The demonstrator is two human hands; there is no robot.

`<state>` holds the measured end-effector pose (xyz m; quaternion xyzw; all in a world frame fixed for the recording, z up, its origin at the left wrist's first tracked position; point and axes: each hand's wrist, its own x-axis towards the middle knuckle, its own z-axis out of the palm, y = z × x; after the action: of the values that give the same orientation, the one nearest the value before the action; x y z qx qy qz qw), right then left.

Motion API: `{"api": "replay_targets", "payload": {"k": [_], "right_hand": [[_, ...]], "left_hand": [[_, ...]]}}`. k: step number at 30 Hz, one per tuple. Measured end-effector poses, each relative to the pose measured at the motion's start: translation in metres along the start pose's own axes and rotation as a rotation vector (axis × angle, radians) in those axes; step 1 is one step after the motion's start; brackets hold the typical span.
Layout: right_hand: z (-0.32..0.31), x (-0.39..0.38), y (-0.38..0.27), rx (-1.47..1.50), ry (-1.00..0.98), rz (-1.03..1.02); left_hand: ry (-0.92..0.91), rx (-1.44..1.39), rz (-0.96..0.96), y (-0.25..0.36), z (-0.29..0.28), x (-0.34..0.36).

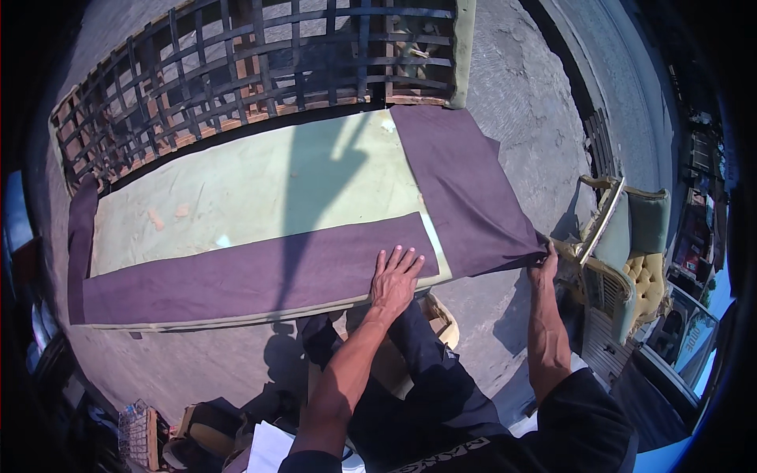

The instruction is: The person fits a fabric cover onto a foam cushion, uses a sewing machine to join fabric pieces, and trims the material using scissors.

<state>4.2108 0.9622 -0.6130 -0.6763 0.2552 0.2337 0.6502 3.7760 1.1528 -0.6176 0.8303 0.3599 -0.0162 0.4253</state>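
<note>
The purple cloth (465, 181) at the pale pad's (213, 193) 3 o'clock end looks light and limp; its bunched 4 o'clock corner seems a good hold. The right hand (542, 264) pinches there; the left hand (394, 282), fingers spread, rests on the 6 o'clock purple strip (205, 292).

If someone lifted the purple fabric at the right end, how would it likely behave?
The purple fabric would probably flop, since it gathers into soft folds toward the right hand, which pinches it. It looks light for its size, being a thin sheet.
</note>
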Motion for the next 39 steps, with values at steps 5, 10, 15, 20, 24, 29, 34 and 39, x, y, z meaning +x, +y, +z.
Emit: {"api": "replay_targets", "payload": {"k": [5, 10, 15, 20, 24, 29, 34, 39], "right_hand": [[0.224, -0.056, -0.085, -0.13, -0.572, -0.374], [0.39, -0.272, -0.009, -0.512, -1.233, -0.429], [0.358, -0.386, 0.144, -0.937, -1.822, -0.986], [0.352, -0.273, 0.207, -1.141, -1.211, -1.04], [0.413, -0.183, 0.231, -1.343, -0.982, -0.998], [0.456, -0.056, 0.266, -1.865, -0.922, -0.675], [0.412, -0.044, 0.299, -1.764, -1.356, -0.501], [0.516, -0.26, 0.215, -1.728, -1.343, -1.031]], "left_hand": [[-0.018, -0.011, -0.023, -0.006, 0.001, -0.004], [0.02, 0.043, 0.021, -0.002, 0.005, -0.001], [0.05, -0.06, -0.036, -0.023, 0.047, -0.001], [-0.051, 0.062, 0.04, -0.006, 0.017, 0.006], [0.048, 0.024, 0.023, -0.012, 0.012, 0.001], [0.195, -0.034, 0.08, -0.005, 0.01, 0.0], [0.201, -0.027, 0.0, -0.007, 0.016, -0.008], [0.252, 0.002, -0.031, -0.008, 0.042, -0.011]]}}
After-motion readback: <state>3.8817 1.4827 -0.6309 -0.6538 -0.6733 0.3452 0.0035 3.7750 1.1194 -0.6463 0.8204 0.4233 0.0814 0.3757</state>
